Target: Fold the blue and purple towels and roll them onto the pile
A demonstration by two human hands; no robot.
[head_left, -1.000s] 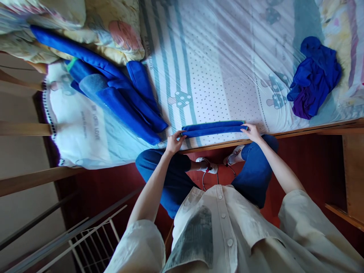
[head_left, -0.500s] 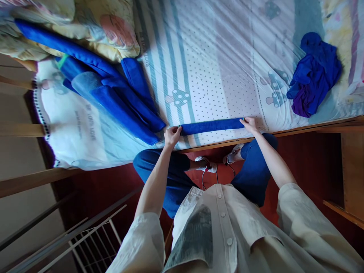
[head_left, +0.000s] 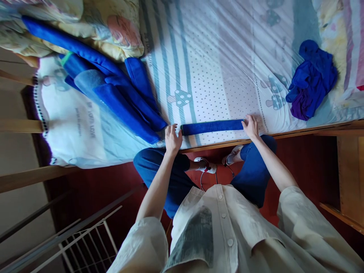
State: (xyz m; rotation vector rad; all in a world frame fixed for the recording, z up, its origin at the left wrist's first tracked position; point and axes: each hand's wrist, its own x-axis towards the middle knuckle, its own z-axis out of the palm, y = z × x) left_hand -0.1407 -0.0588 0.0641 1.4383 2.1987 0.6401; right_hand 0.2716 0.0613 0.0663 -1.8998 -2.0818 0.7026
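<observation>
The blue towel (head_left: 212, 127) is seen as 1 narrow, tight strip lying crosswise on the bed sheet (head_left: 216, 57), just inside the wooden bed rail (head_left: 298, 133).

1 second earlier it was a wider band of 2 visible layers with a green edge showing, and each end was pinched between fingers. Half a second ago the layers had been closed into a single strip, with both ends gripped. Now the grip has been let go. The left hand (head_left: 173, 137) is laid flat on the sheet, fingers straight, touching the strip's left end with nothing held. The right hand (head_left: 250, 127) is spread open over the right end, resting on it rather than clasping it. From this it is judged that the last fold is finished and the strip is merely being pressed or steadied in place.

The strip itself has barely been shifted between the pictures – only its width and the hands' hold have changed.

To the left, a stack of folded blue towels (head_left: 125, 102) is laid slantwise, its near corner close to the left hand but apart from the strip. A patterned quilt (head_left: 113, 26) is bunched behind that stack. Well to the right, a crumpled heap of blue cloth (head_left: 311, 85) is left on the sheet – its place is unchanged across the 3 pictures.
</observation>
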